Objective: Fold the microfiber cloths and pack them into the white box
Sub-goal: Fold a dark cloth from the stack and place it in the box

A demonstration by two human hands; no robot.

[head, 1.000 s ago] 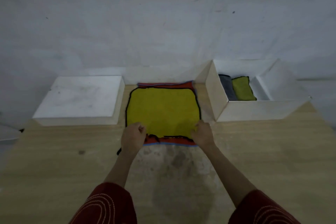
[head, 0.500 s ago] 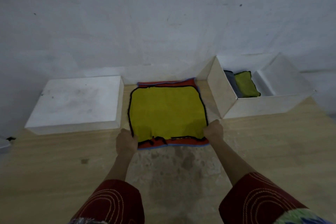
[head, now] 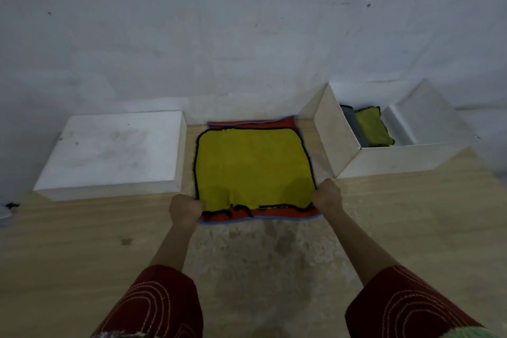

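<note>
A yellow cloth with a black hem lies flat on top of an orange cloth with a blue hem, between two white boxes. My left hand pinches the yellow cloth's near left corner. At the near right corner my right hand pinches the same cloth. The open white box stands at the right and holds a folded grey cloth and a folded yellow cloth side by side.
A white box lid lies upside up at the left of the cloths. The wooden table has a worn grey patch in front of me. A white wall rises right behind the boxes.
Both hands slid apart along the near edge, from near the middle out to the yellow cloth's two near corners. The cloths lie as before.
</note>
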